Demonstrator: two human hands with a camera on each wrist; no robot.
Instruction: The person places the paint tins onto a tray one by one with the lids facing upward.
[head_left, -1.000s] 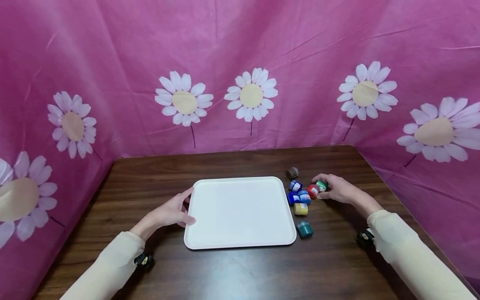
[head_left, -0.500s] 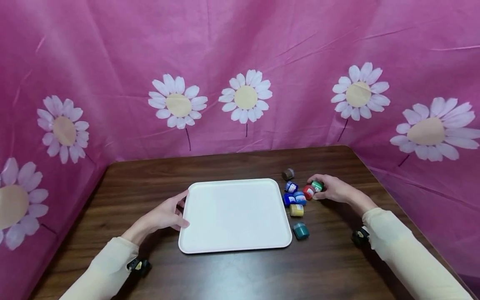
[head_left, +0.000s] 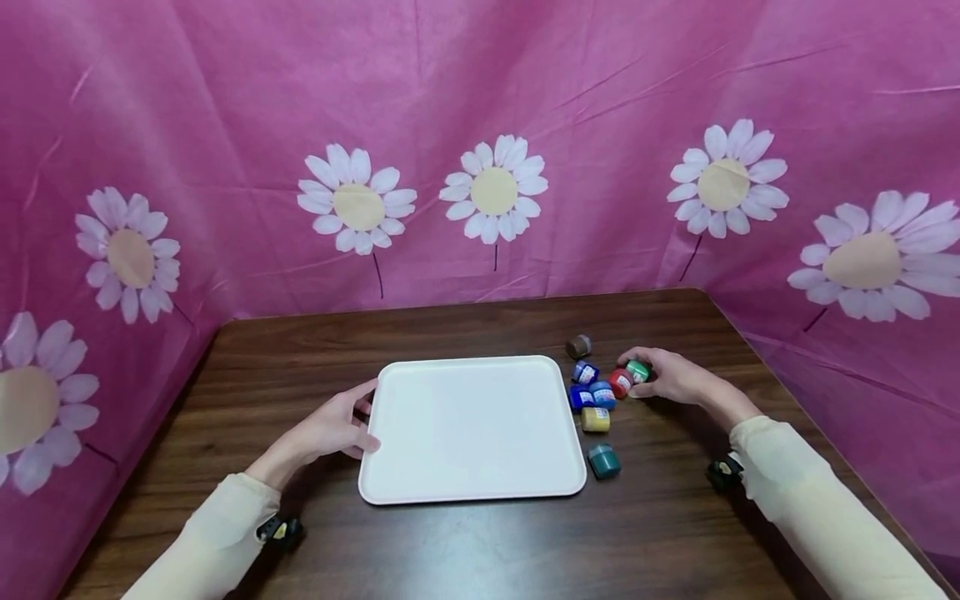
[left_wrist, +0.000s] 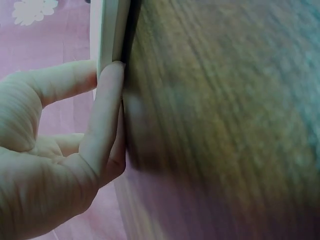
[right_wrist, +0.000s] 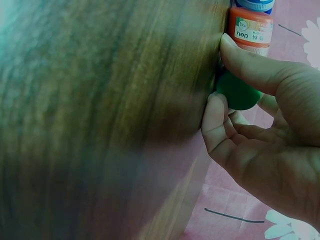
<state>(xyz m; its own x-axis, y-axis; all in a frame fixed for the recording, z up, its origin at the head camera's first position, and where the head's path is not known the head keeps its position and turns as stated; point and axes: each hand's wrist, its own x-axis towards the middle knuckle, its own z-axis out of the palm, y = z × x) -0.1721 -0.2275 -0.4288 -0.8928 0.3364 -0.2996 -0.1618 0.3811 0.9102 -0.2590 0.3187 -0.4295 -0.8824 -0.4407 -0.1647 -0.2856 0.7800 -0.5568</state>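
My left hand [head_left: 330,427] grips the left edge of a white rectangular tray [head_left: 476,429] lying on the table. In the left wrist view the thumb presses on the tray rim [left_wrist: 106,35] from above, and the fingers bend against its outer side and underside. At the right, my right hand [head_left: 671,377] curls round a small green paint jar [head_left: 638,371]. The right wrist view shows that green jar [right_wrist: 237,92] between thumb and fingers, low at the tabletop. A red paint jar [head_left: 621,382] lies right beside it, close to the thumb.
Along the tray's right side lie more paint jars: a brown one [head_left: 578,346], several blue ones [head_left: 603,395], a yellow one [head_left: 596,419] and a dark teal one [head_left: 603,461]. The wooden table [head_left: 480,550] backs onto a pink flowered cloth [head_left: 600,100].
The head view has shifted slightly. Both hands stay where they were, at the tray edge and round the green paint jar.
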